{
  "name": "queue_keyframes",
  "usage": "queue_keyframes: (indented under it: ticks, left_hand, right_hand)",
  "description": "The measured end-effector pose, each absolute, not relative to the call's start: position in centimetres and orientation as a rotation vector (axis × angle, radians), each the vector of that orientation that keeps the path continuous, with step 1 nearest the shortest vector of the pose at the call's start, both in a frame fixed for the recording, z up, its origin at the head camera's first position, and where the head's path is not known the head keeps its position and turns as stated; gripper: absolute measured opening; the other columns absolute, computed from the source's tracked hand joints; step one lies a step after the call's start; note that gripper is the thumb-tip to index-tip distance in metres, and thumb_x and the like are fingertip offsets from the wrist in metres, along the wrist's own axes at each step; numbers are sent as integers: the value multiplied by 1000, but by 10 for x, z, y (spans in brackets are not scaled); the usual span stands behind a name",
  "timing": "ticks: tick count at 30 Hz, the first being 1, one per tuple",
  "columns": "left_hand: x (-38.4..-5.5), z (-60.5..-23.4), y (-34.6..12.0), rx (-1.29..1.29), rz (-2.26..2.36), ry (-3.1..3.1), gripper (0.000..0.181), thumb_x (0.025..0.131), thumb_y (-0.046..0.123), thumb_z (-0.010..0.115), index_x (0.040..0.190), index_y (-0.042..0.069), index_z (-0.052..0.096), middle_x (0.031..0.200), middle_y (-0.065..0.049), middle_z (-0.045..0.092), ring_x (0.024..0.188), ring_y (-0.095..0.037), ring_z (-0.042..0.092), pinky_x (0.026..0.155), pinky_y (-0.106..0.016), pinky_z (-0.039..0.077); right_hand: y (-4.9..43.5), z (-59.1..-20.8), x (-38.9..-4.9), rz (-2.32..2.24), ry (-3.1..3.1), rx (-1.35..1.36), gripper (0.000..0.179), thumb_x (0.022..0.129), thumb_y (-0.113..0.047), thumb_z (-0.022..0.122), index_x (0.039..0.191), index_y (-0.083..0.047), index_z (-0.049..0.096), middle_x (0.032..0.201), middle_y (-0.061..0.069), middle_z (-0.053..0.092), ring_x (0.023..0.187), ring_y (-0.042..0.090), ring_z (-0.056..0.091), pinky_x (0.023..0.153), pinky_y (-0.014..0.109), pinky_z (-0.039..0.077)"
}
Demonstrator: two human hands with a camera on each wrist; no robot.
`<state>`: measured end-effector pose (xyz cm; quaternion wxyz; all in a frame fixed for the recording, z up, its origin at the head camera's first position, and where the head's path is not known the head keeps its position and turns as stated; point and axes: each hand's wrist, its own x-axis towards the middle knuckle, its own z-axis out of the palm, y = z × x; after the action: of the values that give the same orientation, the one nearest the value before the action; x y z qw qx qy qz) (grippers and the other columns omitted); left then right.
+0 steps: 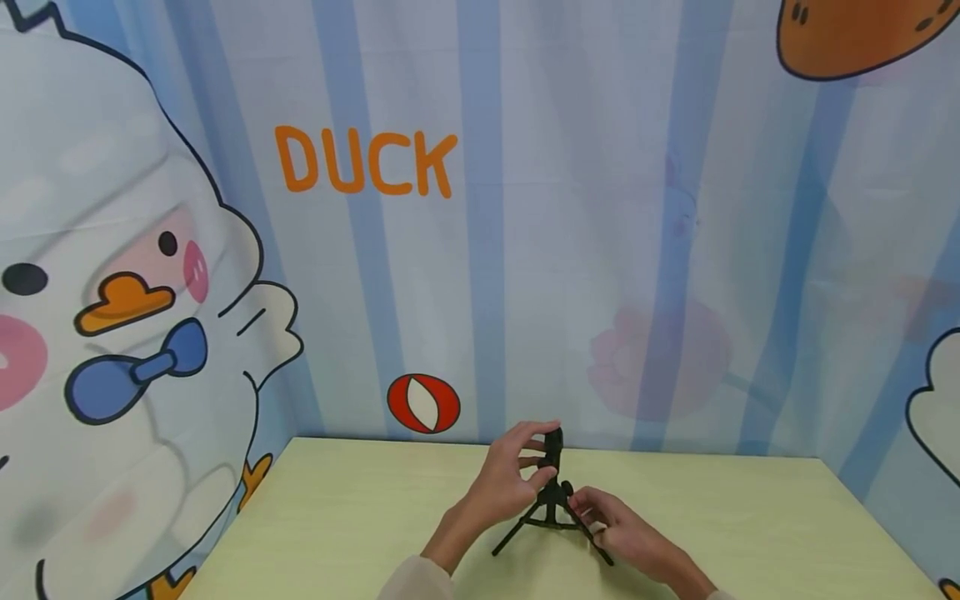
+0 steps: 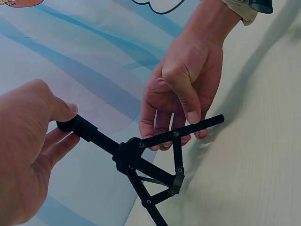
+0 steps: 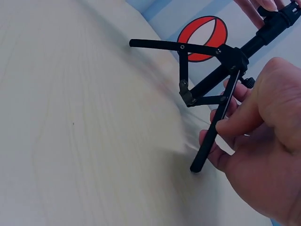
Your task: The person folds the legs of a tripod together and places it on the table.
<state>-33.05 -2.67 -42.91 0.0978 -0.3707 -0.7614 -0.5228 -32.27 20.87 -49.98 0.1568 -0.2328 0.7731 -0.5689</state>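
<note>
A small black tripod stands upright in the head view with its legs spread and joined by braces. My left hand grips its top, thumb and fingers around the head of the centre column in the left wrist view. Lower down, my right hand pinches one leg between thumb and fingertips, seen closely in the right wrist view. Near the hub a small knob sticks out, just above the right fingers. The third leg is partly hidden behind the braces.
The pale wooden table spreads under both hands. Behind its far edge hangs a blue striped curtain printed with a duck, lettering and a red-and-white ball.
</note>
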Motion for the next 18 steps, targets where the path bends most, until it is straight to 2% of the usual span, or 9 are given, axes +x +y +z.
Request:
queue_keyframes:
  ticks: [4, 8, 13, 15, 18]
  left_hand:
    - [-330, -428, -28, -1085, -1557, -2262, 62, 93, -10, 70, 147, 17, 56, 139, -6, 59, 116, -22, 65, 96, -25, 56]
    - [-330, -427, -28, -1078, -1566, -2266, 61, 93, -10, 70, 146, 17, 57, 138, -5, 60, 116, -22, 66, 95, -25, 56]
    - [-331, -427, -28, -1096, -1562, -2260, 61, 93, -9, 71, 147, 18, 56, 139, -5, 59, 116, -22, 66, 96, -25, 56]
    - [-332, -428, -28, -1104, -1554, -2262, 61, 94, -8, 71, 147, 18, 56, 140, -5, 59, 117, -22, 66, 96, -25, 56]
    - [-331, -428, -27, -1110, -1550, -2268, 60, 94, -8, 71, 147, 17, 56, 140, -6, 59, 117, -22, 66, 96, -25, 56]
  right_hand:
    - [215, -499, -323, -1598, 2203, -726, 51, 81, 17, 44, 131, 10, 54, 126, 22, 55, 105, 33, 56, 80, 36, 53]
    - [227, -502, -331, -1526, 2118, -840, 54, 85, 10, 44, 137, 5, 53, 126, 14, 57, 102, 26, 59, 78, 34, 53]
    - [233, -505, -333, -1514, 2037, -864, 62, 79, 10, 42, 141, 4, 50, 122, 14, 60, 97, 24, 61, 74, 34, 53]
    - [231, -501, -328, -1547, 2034, -812, 62, 78, 12, 43, 140, 8, 49, 118, 19, 61, 92, 26, 61, 74, 35, 52]
    - [229, -499, -325, -1553, 2049, -776, 62, 79, 14, 43, 140, 7, 49, 113, 20, 62, 87, 27, 59, 74, 35, 51]
